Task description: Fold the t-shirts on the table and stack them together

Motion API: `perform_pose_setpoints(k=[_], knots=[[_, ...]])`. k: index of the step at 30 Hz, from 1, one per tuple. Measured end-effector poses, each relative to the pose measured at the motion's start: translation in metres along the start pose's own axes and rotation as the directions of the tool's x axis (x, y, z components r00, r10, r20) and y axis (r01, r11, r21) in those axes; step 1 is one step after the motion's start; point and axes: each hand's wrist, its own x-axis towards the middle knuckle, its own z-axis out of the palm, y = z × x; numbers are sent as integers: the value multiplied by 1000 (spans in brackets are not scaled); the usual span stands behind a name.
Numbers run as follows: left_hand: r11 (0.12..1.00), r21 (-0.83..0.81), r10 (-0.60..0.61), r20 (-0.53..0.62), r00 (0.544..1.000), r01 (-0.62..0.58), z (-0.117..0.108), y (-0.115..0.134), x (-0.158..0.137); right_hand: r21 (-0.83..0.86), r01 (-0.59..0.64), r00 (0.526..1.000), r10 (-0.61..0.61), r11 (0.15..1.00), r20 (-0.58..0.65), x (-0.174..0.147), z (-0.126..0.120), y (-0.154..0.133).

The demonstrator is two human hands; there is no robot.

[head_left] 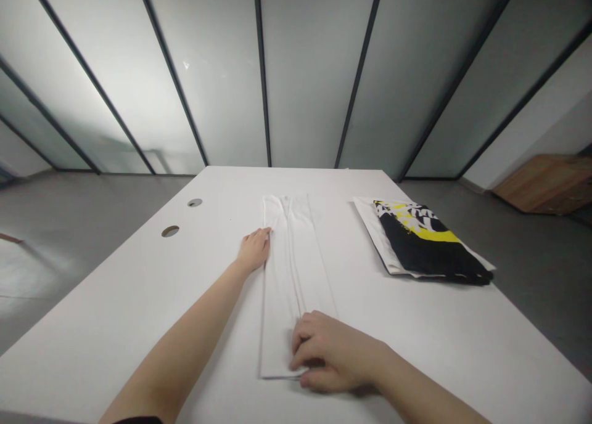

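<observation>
A white garment (pixel 280 288) lies folded into a long strip on the white table, with lengthwise creases down its middle; it looks like a T-shirt. My left hand (pixel 254 249) rests at the strip's left edge near the far end, fingers laid low and fingertips touching the cloth. At the near end, my right hand (pixel 330 353) has its fingers curled over the cloth and its thumb by the hem, gripping the garment there. The right hand hides the near right corner of the strip.
A folded black, yellow and white printed garment (pixel 425 242) lies on white cloth at the table's right side. Two round holes pierce the white table (pixel 217 257) at the left. Beyond stand frosted glass panels (pixel 305 73). A wooden piece of furniture (pixel 546 183) is at far right.
</observation>
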Motion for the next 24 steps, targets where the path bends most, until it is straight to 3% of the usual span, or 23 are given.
perform_pose_setpoints(k=[10,13,16,18,20,24], knots=[[1000,-15,13,44,999,-13,-5,2,0,185,38,998,-48,982,48,0,6,1],[999,9,38,62,997,-39,-5,1,-1,153,-2,994,18,988,-104,1,4,9],[998,29,54,53,997,-56,-3,-1,-1,20,-90,953,91,996,-288,5,1,14],[998,28,58,48,997,-60,-1,-2,-1,-72,-170,958,148,983,-246,7,1,14],[998,24,60,54,997,-61,-1,-3,0,-130,-235,968,220,963,-119,9,3,9],[999,13,52,68,996,-53,1,-4,1,-151,-284,957,289,947,7,8,6,-7]])
